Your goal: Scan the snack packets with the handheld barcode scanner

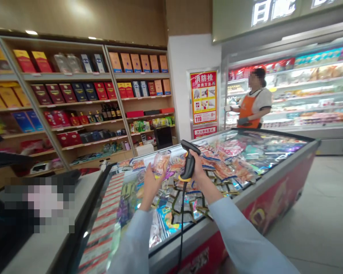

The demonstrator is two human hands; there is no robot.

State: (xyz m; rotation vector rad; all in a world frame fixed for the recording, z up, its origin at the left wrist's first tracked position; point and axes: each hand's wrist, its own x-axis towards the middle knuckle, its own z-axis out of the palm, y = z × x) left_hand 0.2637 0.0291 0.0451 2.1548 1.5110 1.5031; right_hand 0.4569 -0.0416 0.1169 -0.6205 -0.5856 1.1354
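Observation:
A black barcode scanner point(189, 165) with a yellow lower edge stands upright in my right hand point(198, 166), its fingers wrapped round the handle. From the grip a black cable hangs down past the freezer's edge. To the left, my left hand point(153, 184) is raised and holds a clear plastic packet point(161, 161) with orange-pink contents and a bit of purple. Both hands are over the chest freezer point(270, 173), with many small packets point(183, 207) below them.
A counter point(71, 213) borders the freezer at left, with a partly pixelated dark shape beside it. Shelves point(85, 102) of boxes and bottles line the back. A person in an orange apron point(250, 108) stands beyond the freezer, by a lit display fridge point(308, 95).

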